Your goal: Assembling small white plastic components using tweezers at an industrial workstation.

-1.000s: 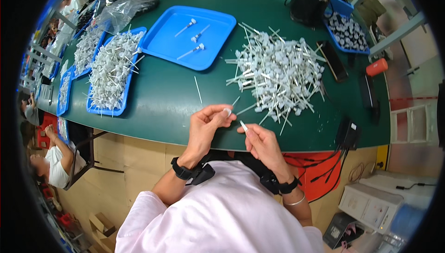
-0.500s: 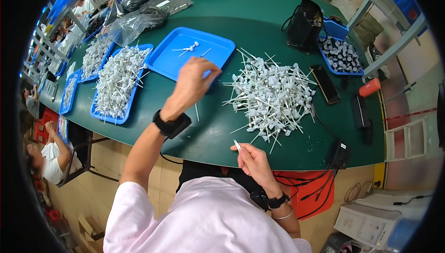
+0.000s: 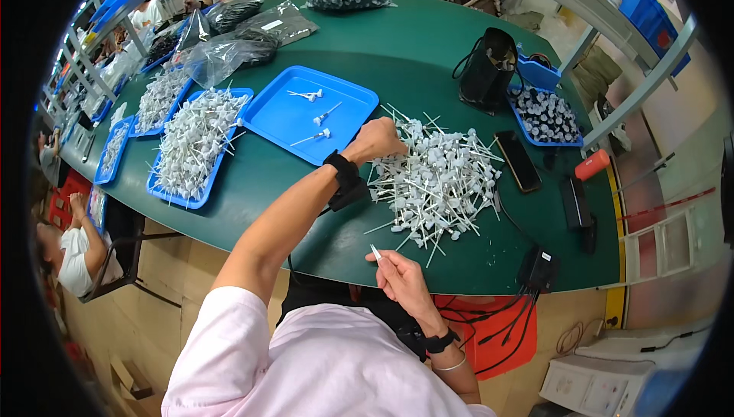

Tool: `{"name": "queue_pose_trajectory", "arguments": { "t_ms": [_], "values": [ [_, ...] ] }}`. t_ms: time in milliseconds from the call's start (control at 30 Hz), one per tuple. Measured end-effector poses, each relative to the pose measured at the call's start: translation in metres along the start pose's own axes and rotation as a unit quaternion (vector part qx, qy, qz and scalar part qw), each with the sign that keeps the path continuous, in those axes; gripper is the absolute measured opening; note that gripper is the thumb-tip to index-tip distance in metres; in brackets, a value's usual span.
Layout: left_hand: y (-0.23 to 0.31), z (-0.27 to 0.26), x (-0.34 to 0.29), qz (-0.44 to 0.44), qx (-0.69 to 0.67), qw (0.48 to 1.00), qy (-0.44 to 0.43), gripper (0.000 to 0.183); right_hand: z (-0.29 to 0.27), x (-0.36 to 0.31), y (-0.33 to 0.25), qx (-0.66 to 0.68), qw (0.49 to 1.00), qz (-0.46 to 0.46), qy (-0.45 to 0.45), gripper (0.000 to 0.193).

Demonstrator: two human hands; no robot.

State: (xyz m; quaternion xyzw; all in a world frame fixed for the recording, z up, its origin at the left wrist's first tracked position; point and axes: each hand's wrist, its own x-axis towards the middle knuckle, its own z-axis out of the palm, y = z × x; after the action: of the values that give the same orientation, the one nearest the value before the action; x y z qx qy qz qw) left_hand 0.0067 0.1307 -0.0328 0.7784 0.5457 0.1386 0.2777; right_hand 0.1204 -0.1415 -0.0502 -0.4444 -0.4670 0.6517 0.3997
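My left hand (image 3: 376,140) reaches over the left edge of a large heap of white plastic parts (image 3: 443,180) with thin stems and small heads. Its fingertips are hidden behind the hand, so any grip there cannot be seen. Closer to me, near the table's front edge, my right hand (image 3: 403,283) is closed around a small white pointed piece (image 3: 375,252), its tip sticking out past the thumb. Beyond my left wrist lies a shallow blue tray (image 3: 264,115) with several of the stemmed parts (image 3: 327,113) spread inside.
Blue trays (image 3: 200,201) of similar white parts stand on the left. Right of the heap are a phone (image 3: 518,161), a black bag (image 3: 487,73) and a blue tray of dark-and-clear parts (image 3: 547,115). Cables run from a black box (image 3: 538,269). Plastic bags (image 3: 229,58) lie far left.
My left hand has moved right, from above the blue tray to the heap. More stemmed parts are visible in the tray. My right hand still holds the white piece; the whole view has shifted slightly.
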Motion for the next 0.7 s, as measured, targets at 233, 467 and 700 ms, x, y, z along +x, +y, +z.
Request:
{"name": "queue_pose_trajectory", "arguments": {
  "t_ms": [233,467,700],
  "values": [
    [0.008,-0.043,-0.082,0.078,-0.196,0.975,0.075,0.017,-0.009,-0.011,-0.011,-0.036,0.992,-0.063,0.107,0.027],
    [0.014,-0.017,-0.214,0.097,-0.279,0.952,0.083,0.012,0.002,0.004,-0.059,-0.297,0.902,-0.247,0.192,0.022],
    [0.005,0.012,-0.224,0.027,-0.453,0.886,0.097,0.012,0.013,0.004,-0.057,-0.43,0.852,-0.254,0.154,0.025]
  ]
}}
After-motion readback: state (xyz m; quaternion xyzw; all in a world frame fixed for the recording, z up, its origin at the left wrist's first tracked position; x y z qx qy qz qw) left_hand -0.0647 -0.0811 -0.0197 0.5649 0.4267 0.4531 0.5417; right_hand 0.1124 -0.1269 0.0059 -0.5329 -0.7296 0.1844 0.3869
